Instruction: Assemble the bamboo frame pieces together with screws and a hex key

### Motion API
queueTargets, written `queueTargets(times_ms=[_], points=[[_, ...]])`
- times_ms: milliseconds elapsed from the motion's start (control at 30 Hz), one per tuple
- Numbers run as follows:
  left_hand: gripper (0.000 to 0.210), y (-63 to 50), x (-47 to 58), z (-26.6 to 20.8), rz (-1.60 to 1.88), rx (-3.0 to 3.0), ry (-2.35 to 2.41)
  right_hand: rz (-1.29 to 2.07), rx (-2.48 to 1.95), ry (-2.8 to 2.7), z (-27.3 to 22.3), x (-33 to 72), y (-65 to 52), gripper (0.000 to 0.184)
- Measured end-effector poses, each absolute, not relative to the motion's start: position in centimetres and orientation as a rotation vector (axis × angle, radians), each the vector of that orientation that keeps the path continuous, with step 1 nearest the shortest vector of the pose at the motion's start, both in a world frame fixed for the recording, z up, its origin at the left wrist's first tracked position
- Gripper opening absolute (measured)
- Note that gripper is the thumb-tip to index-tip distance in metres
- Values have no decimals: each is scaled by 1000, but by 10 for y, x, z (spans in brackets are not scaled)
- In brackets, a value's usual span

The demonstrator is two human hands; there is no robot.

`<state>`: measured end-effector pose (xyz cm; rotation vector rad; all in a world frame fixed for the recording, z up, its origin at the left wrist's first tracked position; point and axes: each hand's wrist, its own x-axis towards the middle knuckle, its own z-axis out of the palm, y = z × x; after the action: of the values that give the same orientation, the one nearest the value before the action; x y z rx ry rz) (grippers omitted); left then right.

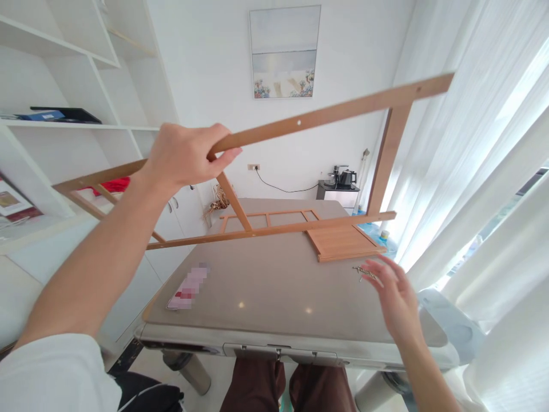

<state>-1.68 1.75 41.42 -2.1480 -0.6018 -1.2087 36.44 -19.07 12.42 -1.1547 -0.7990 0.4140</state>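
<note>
Head view: your left hand [189,151] is wrapped around the upper rail of a wooden frame [338,113], which hangs tilted in the air above the table [274,280]. Your right hand [397,297], over the table's right side, pinches a few thin metal pieces [366,273], probably screws or bolts, between thumb and fingers; their exact count you cannot tell from here.

The likeliest trouble is the frame twisting: only 1 hand bears it, at 1 spot on 1 rail, so its long ends can swing or dip. A dipping right end could knock the wooden panel [343,243] or catch the curtain [450,131]; the left end lines up with the shelves [115,124], though depth is hard to judge. Lowered carelessly, the frame could also strike the other wooden frame [268,220] at the table's far end, or the flat pinkish object [187,289] near the left edge, blurred beyond naming.

Your metal pieces carry their own risk: they poke out past the fingertips, so a loosened pinch, or a grab at the frame, could scatter them.
</note>
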Motion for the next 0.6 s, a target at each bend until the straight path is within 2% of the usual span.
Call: queueTargets(times_ms=[67, 133, 333, 433, 600], points=[[42, 24, -5, 402, -1095, -2179, -537, 115, -1117, -691, 127, 384, -190, 50], [43, 32, 8, 388, -992, -2226, -463, 14, -1147, -769, 130, 397, -188, 50], [41, 71, 63, 328, -760, -2362, -213, 199, -1279, -1115, 123, 403, -144, 74], [39, 98, 90, 292, -679, -2426, -121, 271, -1371, -1100, 105, 403, -115, 50], [32, 137, 116, 238, -589, -2500, -80, 298, -1505, -917, 60, 405, -81, 54]])
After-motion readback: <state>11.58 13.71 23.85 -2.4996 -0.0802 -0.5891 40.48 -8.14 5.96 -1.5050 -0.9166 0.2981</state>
